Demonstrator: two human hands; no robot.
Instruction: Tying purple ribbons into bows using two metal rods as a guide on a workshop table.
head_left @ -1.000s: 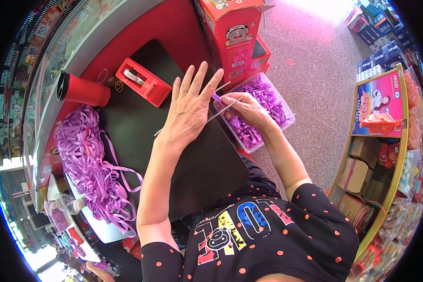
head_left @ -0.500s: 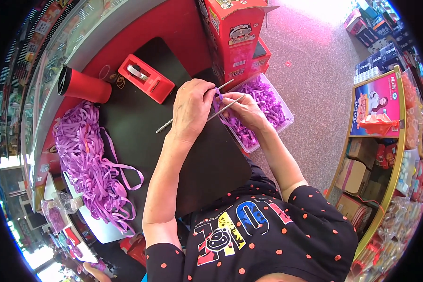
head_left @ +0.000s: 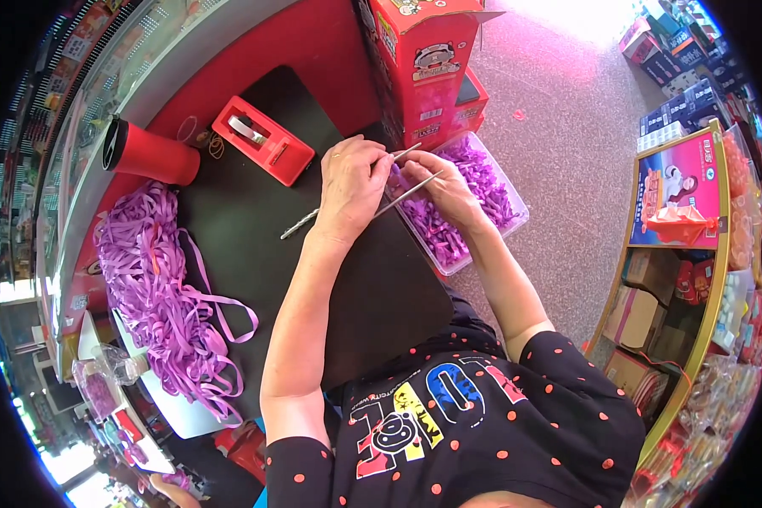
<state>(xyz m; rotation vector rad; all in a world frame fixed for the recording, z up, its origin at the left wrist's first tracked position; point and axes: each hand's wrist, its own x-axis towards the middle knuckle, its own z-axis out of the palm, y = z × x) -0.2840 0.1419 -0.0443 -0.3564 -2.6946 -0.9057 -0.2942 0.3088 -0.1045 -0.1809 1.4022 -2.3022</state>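
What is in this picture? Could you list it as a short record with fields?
Place: black counter top in a shop
Left hand: closed on a thin metal rod that sticks out to its left
Right hand: pinching a second thin rod over the tray
Tray: clear plastic tray of small purple pieces, at the counter's edge
Ribbon: loose heap of purple ribbon, far left
Other things: red tape dispenser, red cylinder, red cartons
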